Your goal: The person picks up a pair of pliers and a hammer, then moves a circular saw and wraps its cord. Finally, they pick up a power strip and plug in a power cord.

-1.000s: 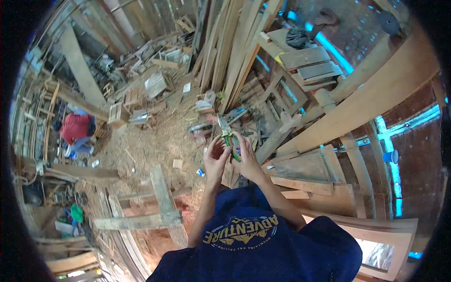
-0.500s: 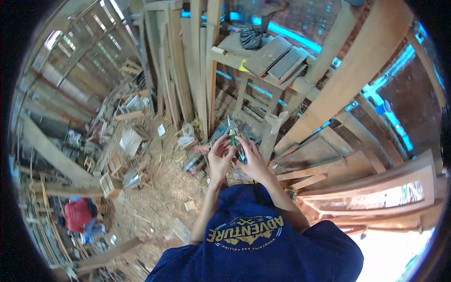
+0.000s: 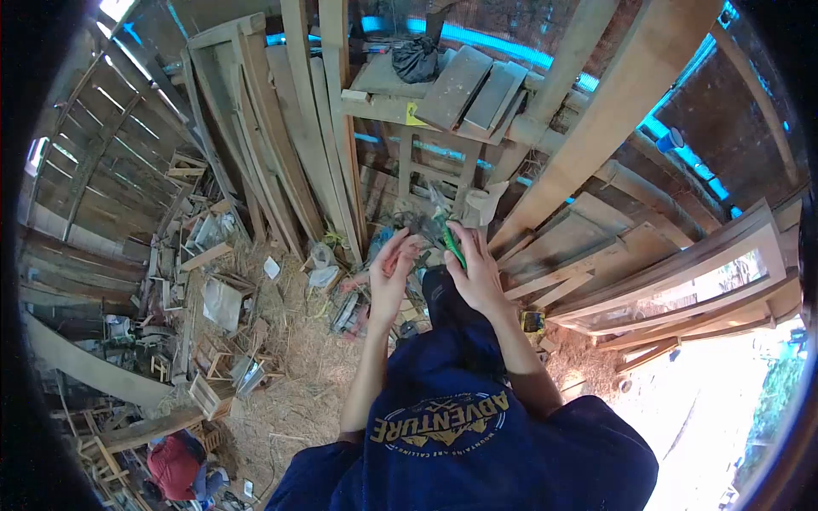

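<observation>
My right hand [image 3: 475,268] is closed around a slim green-handled tool [image 3: 452,245], held slantwise in front of my body. Its far end points away from me and blurs into the background, so I cannot make out its kind. To the left, my left hand [image 3: 391,271] is raised with loosely curled fingers apart and nothing visible in them. A small gap separates the two hands. Below and beyond them, the floor holds a jumble of small items [image 3: 349,313], partly covered by my left arm.
Ahead stands a wooden bench [image 3: 383,109] bearing dark boards [image 3: 464,85] and a black plastic bag [image 3: 415,60]. Tall planks [image 3: 336,145] lean at its left. Framed panels [image 3: 682,294] lean at the right. Wooden crates [image 3: 211,396] lie on the left; beyond them crouches a person in red [image 3: 175,467].
My hands, close together around the green tool before, have parted. The left hand has come away, and the tool stays in the right. My view has shifted, and a dark-clad leg now shows.
</observation>
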Action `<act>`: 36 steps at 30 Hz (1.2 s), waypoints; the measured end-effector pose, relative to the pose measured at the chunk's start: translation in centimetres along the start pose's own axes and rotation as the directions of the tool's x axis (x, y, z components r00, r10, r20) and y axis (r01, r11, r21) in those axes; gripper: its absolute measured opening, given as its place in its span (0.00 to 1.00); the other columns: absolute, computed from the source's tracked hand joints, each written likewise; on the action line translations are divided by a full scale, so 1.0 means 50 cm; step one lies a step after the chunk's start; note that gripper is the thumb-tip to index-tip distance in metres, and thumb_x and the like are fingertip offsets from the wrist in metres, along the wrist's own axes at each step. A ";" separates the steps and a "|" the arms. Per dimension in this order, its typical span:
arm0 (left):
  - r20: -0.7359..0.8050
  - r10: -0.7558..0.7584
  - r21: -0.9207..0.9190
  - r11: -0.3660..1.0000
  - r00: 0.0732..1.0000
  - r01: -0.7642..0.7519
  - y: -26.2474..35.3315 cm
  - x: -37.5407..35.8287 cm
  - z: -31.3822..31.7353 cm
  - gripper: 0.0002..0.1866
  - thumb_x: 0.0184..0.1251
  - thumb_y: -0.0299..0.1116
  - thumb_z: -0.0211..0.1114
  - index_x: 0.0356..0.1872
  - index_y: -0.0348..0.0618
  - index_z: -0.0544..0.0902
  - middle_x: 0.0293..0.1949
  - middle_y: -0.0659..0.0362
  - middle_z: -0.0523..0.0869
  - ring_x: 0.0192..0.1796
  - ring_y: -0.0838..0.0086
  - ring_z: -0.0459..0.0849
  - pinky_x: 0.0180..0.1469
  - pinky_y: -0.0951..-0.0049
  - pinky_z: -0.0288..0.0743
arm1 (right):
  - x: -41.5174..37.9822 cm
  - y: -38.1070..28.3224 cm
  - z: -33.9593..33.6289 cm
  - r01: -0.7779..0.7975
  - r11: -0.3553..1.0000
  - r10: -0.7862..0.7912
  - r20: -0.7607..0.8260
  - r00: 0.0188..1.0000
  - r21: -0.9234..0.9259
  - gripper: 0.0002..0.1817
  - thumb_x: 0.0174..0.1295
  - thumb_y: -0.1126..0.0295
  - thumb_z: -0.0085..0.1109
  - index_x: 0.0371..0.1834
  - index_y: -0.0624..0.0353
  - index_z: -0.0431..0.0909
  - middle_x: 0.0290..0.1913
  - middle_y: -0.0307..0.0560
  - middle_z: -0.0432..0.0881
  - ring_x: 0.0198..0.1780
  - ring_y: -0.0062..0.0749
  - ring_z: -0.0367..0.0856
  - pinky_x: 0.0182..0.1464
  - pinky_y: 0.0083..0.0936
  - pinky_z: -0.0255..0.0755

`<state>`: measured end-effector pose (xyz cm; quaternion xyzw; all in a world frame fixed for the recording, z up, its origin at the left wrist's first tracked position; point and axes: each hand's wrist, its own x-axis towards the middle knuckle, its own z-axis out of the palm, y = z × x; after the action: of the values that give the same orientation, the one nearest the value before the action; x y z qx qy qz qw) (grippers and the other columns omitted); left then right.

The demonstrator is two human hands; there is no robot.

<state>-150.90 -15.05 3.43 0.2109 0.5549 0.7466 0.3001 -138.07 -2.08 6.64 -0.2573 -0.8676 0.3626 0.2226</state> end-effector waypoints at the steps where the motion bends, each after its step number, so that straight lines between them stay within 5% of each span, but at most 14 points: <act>1: -0.013 -0.008 0.039 0.999 1.000 0.009 0.004 0.008 -0.004 0.24 0.81 0.34 0.60 0.70 0.31 0.73 0.59 0.54 0.86 0.60 0.73 0.83 0.65 0.71 0.75 | 0.014 0.009 0.003 -0.005 1.000 0.004 -0.011 1.000 -0.026 0.26 0.73 0.62 0.56 0.74 0.47 0.67 0.57 0.58 0.74 0.61 0.59 0.74 0.62 0.47 0.69; 8: -0.137 -0.024 0.094 0.995 0.990 0.037 -0.005 0.083 -0.029 0.22 0.82 0.41 0.59 0.65 0.34 0.78 0.52 0.56 0.89 0.53 0.75 0.84 0.59 0.71 0.74 | 0.135 0.052 -0.004 0.011 1.000 -0.012 -0.063 0.998 -0.012 0.27 0.73 0.61 0.57 0.74 0.47 0.67 0.56 0.56 0.74 0.61 0.57 0.73 0.64 0.47 0.66; 9: -0.143 -0.028 0.105 0.994 0.989 0.043 -0.008 0.101 -0.023 0.21 0.82 0.41 0.59 0.64 0.35 0.79 0.52 0.56 0.89 0.53 0.75 0.84 0.59 0.71 0.75 | 0.154 0.062 -0.010 0.034 0.992 -0.046 -0.099 0.994 -0.118 0.27 0.72 0.60 0.57 0.73 0.47 0.68 0.56 0.57 0.74 0.60 0.58 0.74 0.62 0.47 0.69; 13: -0.155 -0.070 0.119 0.989 0.985 0.089 -0.012 0.182 0.033 0.19 0.83 0.36 0.57 0.64 0.33 0.78 0.52 0.56 0.88 0.55 0.75 0.83 0.63 0.74 0.73 | 0.231 0.120 -0.042 0.033 0.996 -0.044 -0.144 0.989 -0.077 0.27 0.72 0.59 0.59 0.73 0.45 0.68 0.58 0.58 0.74 0.58 0.61 0.77 0.56 0.50 0.75; 21: -0.131 0.044 0.228 0.974 0.990 -0.013 -0.029 0.364 0.151 0.16 0.83 0.32 0.56 0.61 0.31 0.80 0.54 0.56 0.88 0.58 0.75 0.83 0.63 0.75 0.73 | 0.404 0.224 -0.165 0.060 0.998 -0.060 -0.003 0.998 -0.015 0.28 0.72 0.62 0.59 0.74 0.50 0.66 0.62 0.65 0.70 0.64 0.67 0.72 0.63 0.55 0.70; 25: -0.151 0.052 0.230 0.973 0.987 -0.016 -0.018 0.407 0.188 0.15 0.82 0.30 0.56 0.61 0.32 0.80 0.55 0.56 0.87 0.57 0.77 0.83 0.61 0.76 0.73 | 0.489 0.225 -0.167 0.032 0.994 -0.046 -0.134 0.990 -0.108 0.30 0.72 0.64 0.59 0.76 0.50 0.63 0.65 0.71 0.67 0.66 0.69 0.69 0.66 0.56 0.66; 29: -0.160 0.000 0.252 0.967 0.987 0.041 0.004 0.446 0.206 0.17 0.82 0.34 0.58 0.61 0.34 0.80 0.55 0.57 0.87 0.59 0.76 0.82 0.64 0.73 0.72 | 0.549 0.254 -0.149 0.026 0.999 -0.031 -0.154 0.988 -0.035 0.30 0.72 0.65 0.58 0.76 0.52 0.62 0.64 0.70 0.67 0.65 0.69 0.68 0.67 0.55 0.65; 31: -0.185 0.041 0.329 0.944 0.982 0.023 -0.007 0.463 0.209 0.15 0.81 0.31 0.58 0.61 0.35 0.82 0.54 0.58 0.87 0.56 0.77 0.82 0.57 0.76 0.74 | 0.567 0.253 -0.149 0.023 0.999 -0.020 -0.119 0.993 0.030 0.30 0.72 0.65 0.58 0.76 0.53 0.62 0.63 0.68 0.68 0.64 0.68 0.67 0.66 0.55 0.64; 36: -0.211 0.017 0.393 0.917 0.977 0.069 0.007 0.501 0.213 0.15 0.81 0.30 0.59 0.61 0.36 0.82 0.55 0.58 0.87 0.54 0.78 0.82 0.56 0.76 0.74 | 0.645 0.259 -0.138 0.070 0.995 -0.085 -0.231 0.969 -0.074 0.29 0.73 0.65 0.57 0.75 0.55 0.62 0.60 0.66 0.68 0.63 0.66 0.66 0.66 0.57 0.63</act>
<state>-162.40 9.45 6.47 0.1800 0.7267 0.6319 0.2005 -155.20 28.90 7.87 -0.2711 -0.8562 0.2925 0.3285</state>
